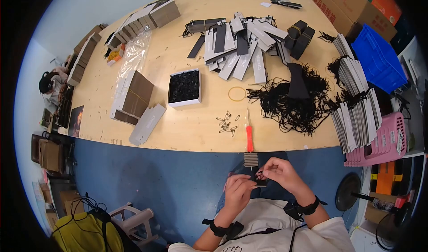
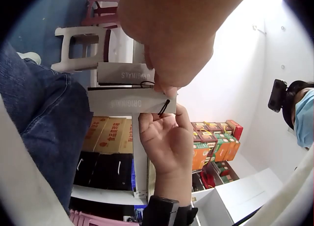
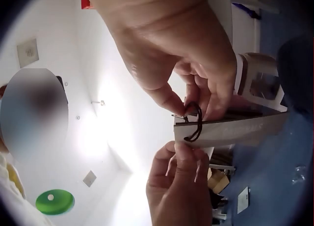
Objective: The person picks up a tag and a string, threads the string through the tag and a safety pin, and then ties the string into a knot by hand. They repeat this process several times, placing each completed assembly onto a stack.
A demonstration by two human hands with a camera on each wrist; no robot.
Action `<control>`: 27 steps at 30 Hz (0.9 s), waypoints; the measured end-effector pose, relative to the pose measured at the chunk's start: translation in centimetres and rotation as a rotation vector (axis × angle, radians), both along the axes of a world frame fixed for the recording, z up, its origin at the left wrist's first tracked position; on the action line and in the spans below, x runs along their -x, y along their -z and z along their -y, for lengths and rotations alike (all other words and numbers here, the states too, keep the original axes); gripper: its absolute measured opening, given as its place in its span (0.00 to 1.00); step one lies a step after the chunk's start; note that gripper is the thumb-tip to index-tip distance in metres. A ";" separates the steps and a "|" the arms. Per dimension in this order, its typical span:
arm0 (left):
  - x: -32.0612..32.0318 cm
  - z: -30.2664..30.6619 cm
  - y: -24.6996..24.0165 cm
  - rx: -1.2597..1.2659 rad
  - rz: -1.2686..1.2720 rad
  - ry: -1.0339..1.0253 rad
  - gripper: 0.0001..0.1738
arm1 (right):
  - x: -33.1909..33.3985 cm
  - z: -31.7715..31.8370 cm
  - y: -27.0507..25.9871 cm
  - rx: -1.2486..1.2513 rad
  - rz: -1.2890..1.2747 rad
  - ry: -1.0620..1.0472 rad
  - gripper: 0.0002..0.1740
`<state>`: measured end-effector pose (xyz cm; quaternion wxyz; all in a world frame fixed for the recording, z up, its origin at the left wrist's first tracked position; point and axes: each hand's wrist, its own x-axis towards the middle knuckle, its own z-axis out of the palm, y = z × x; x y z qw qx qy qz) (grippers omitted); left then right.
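Note:
Above the lap, my left hand (image 1: 238, 192) pinches the end of a grey hang tag (image 3: 221, 132) with thumb and fingers. The tag bears pale lettering, and a black cord (image 3: 198, 123) loops through its end. My right hand (image 1: 283, 174) pinches that cord at the tag's edge with thumb and forefinger. In the left wrist view, a second lettered tag (image 2: 125, 73) lies just beyond the first. Part of the cord is hidden by fingers. A small stack of tags (image 1: 251, 159) shows at the table edge, right ahead of the hands.
On the table (image 1: 200, 136) lie a red-handled awl (image 1: 249, 138), several safety pins (image 1: 228, 123), a heap of black cords (image 1: 290, 105) and a pile of tags (image 1: 243, 47). A white box (image 1: 184, 101) holds black bits. Strung tags (image 1: 356, 118) hang over the right edge.

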<state>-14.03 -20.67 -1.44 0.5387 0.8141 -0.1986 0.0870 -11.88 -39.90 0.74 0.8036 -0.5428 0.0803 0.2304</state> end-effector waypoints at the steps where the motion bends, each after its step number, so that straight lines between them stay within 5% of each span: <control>1: 0.1 0.0 -0.1 0.000 -0.008 0.010 0.09 | 0.1 0.2 0.0 -0.036 0.031 -0.017 0.03; 17: 0.5 0.8 -0.3 0.236 -0.007 0.126 0.10 | 2.0 0.3 -0.5 0.062 0.318 -0.019 0.06; 27: -0.3 0.2 -1.8 0.113 0.245 0.349 0.13 | 2.3 0.0 -2.2 0.000 0.067 0.070 0.06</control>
